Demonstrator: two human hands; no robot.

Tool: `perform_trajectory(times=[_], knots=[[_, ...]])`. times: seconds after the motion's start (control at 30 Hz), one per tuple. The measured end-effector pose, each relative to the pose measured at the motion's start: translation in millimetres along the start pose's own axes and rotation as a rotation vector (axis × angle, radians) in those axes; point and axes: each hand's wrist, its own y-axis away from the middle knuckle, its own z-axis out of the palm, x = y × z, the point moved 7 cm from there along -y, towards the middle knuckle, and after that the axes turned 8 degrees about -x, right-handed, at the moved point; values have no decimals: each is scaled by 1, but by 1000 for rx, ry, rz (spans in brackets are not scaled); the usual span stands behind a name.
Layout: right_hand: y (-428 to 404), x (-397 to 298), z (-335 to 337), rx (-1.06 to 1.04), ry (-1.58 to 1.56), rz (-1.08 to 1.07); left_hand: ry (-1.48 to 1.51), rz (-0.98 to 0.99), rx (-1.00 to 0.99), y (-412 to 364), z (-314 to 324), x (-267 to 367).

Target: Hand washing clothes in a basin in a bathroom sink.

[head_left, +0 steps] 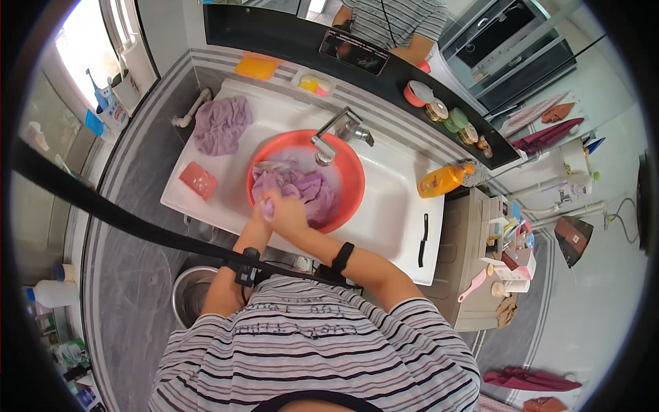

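Note:
A wet purple cloth point(314, 193) lies bunched in soapy water inside an orange-red plastic basin point(357, 180). My left hand point(261, 207) and my right hand point(288, 212) meet at the basin's near left rim, both closed on part of this cloth. A small lilac fold shows between them; most of my left fingers are hidden. The basin stands in a white ceramic sink point(388, 216), under a chrome faucet point(325, 147). On the sink's left ledge rest a crumpled purple cloth point(222, 126) and a reddish-pink bar of soap point(198, 181).
An orange bottle point(444, 181) stands at the sink's right end, near a black strip-like object point(423, 240). Small jars point(436, 110) line the dark mirror shelf. Below left is a metal bucket point(190, 293). A beige cabinet point(458, 288) flanks the right side. A black strap point(128, 221) crosses the view.

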Motion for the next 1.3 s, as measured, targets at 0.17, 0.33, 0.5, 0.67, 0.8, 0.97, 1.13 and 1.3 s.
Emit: perform_trajectory(times=[0.17,0.33,0.5,0.67,0.8,0.97,1.13,1.3], knots=[[-18,38,3,70,72,110,-311,26,192,-12,26,-14],[-35,68,-24,121,56,198,-213,25,374,-3,64,-40],[4,-9,-2,-24,21,-59,-108,33,373,10,48,-26],[-22,30,-9,49,100,-63,-144,87,532,9,55,-31],[-35,77,-15,169,-53,229,-190,117,502,4,70,-39],[0,-1,10,-39,8,-29,-56,53,346,11,56,-20],[-17,27,-6,210,-85,-10,82,-129,-129,-7,39,-18],[-30,69,-20,257,-27,222,-141,139,344,-6,68,-31]])
